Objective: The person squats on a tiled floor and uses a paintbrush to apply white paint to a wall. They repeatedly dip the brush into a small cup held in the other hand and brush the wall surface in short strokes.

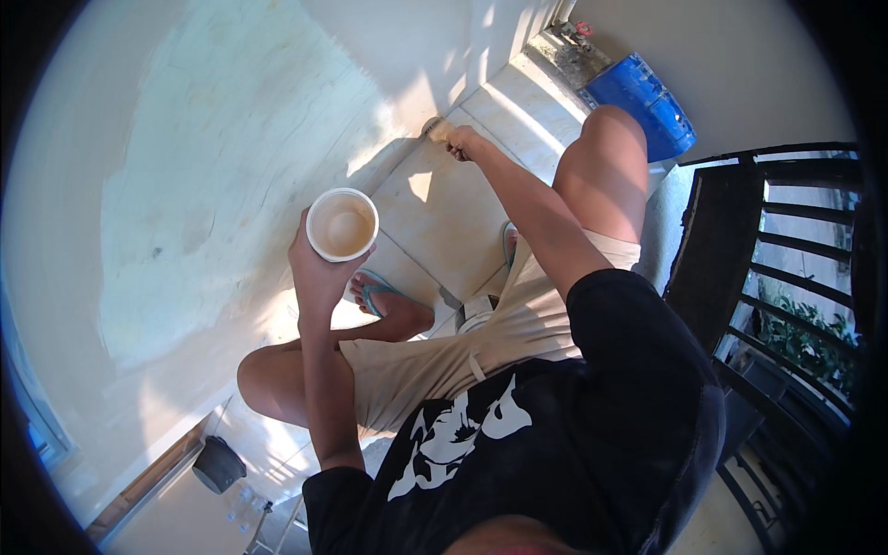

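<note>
My left hand [322, 260] grips a white plastic cup [342, 225] from the side, and pale beige paint coats its inside. With my arm stretched forward, my right hand [463, 143] is closed around a paintbrush [439, 130]. The brush's bristles are at the foot of the wall, where it meets the tiled floor [444, 215]. Whether they press on the wall is hard to tell. A large pale green patch [229, 173] on the wall [409, 41] is bordered by beige paint.
A blue plastic drum [642, 104] stands at the far right by a red valve handle [583, 28]. A dark slatted railing [798, 263] runs along the right. Behind on the left are a black bucket [219, 465] and clear bottles [243, 506]. My sandalled foot [388, 302] is below the cup.
</note>
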The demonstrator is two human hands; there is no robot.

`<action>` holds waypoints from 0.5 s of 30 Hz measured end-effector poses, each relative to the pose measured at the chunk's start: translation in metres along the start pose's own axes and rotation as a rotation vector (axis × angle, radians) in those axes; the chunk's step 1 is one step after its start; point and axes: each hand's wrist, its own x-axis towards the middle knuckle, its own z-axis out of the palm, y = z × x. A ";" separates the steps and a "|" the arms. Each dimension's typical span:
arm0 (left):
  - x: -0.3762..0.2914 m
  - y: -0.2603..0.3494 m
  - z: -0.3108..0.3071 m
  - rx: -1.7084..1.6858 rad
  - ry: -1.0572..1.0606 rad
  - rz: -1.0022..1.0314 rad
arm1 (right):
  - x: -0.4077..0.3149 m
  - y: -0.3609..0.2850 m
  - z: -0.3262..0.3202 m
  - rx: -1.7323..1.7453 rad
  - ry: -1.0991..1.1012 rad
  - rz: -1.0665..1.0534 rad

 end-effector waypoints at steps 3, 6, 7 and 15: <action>-0.001 0.000 0.000 0.003 0.046 0.041 | 0.001 -0.028 0.016 -0.221 -0.014 -0.168; -0.011 -0.007 -0.010 0.056 0.083 -0.026 | -0.093 -0.048 0.063 -0.177 -0.114 -0.211; -0.015 -0.006 -0.013 0.068 0.082 -0.068 | -0.130 -0.056 0.060 -0.094 -0.132 -0.192; -0.008 -0.001 -0.008 0.070 0.057 -0.006 | -0.115 -0.028 0.015 -0.194 -0.037 -0.151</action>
